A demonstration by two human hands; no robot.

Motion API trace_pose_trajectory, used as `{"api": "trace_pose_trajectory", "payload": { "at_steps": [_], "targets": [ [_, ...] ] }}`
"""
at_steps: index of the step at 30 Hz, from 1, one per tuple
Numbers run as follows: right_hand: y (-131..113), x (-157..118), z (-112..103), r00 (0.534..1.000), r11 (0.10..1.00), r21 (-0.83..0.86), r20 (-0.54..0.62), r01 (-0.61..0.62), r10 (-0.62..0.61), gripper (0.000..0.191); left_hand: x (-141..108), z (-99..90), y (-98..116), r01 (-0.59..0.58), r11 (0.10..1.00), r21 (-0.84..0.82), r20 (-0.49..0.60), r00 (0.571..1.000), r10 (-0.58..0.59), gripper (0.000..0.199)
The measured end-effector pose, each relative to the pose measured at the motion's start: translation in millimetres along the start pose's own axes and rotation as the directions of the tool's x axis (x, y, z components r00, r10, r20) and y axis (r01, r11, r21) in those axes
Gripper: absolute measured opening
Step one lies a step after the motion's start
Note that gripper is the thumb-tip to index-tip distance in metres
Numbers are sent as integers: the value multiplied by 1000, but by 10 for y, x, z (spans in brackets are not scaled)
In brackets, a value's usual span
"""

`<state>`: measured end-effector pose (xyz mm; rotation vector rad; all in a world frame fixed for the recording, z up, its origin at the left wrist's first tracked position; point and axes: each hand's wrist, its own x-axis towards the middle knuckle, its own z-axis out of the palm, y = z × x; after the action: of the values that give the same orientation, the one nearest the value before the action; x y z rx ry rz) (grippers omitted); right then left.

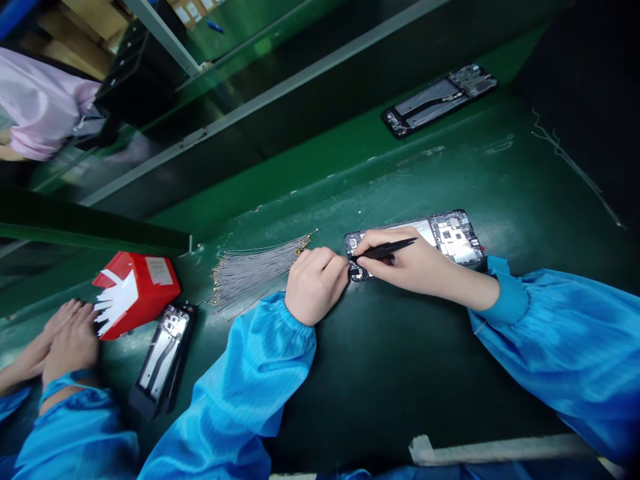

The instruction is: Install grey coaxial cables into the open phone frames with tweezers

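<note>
An opened phone [457, 233] lies on the green table, its circuit board exposed at the right end. My right hand [400, 263] reaches over its middle, fingers closed on black tweezers [387, 249] whose tip is at the phone's left end. Curled at that same end, my left hand [316, 283] touches the phone's edge; whatever its fingertips pinch is hidden. Just left of my left hand lies a fanned bundle of thin grey cables [255, 270] with gold-coloured ends.
Another opened phone [440, 100] lies at the back right. Stacked phones [163, 360] and a red box [150, 287] with white strips are at left, beside a co-worker's hands [73, 340]. A green metal beam [95, 223] juts in from the left. Behind, a person's pink sleeve [45, 100] shows.
</note>
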<state>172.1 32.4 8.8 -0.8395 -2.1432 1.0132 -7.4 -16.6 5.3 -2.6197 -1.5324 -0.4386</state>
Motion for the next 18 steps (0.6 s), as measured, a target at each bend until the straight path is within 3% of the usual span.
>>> {"api": "trace_pose_trajectory", "payload": {
  "at_steps": [18],
  "targets": [
    [-6,17,-14,999,999,41,-3,-36,36,5,2,-4,-19,-14,1000,-6,-9,1000,14,21]
  ]
}}
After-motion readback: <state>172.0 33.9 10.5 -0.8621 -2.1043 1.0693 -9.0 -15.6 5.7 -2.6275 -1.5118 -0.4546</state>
